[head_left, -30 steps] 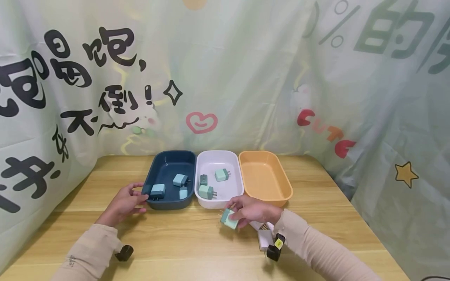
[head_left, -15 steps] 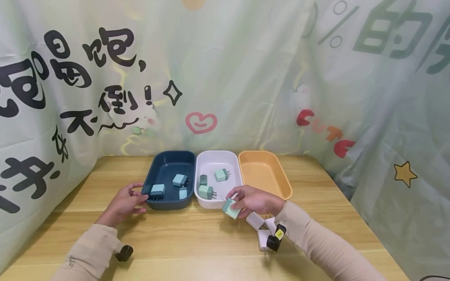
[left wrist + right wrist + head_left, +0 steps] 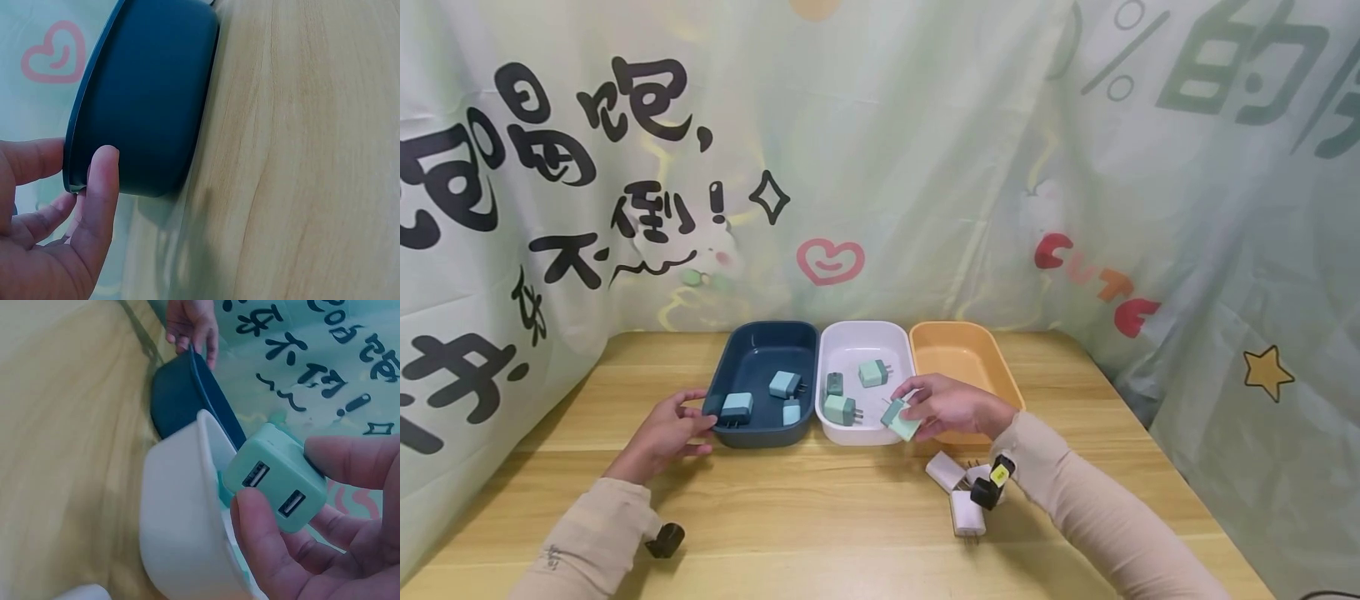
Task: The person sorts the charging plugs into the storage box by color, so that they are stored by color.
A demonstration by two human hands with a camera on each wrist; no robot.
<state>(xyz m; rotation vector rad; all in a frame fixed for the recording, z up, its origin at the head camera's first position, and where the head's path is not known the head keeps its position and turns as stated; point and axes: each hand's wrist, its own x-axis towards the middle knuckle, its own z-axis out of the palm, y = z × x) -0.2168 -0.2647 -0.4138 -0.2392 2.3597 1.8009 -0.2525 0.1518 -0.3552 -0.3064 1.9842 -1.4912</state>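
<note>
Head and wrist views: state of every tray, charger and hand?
Blue tray, upright, holds three blue chargers.
White tray, upright, holds three green chargers.
Yellow tray, upright, partly hidden by right hand.
Held green charger, tilted, nothing plugged in.
White chargers, lying on table, one partly hidden.
Left hand, holding blue tray's rim.
Right hand, pinching held green charger.
</note>
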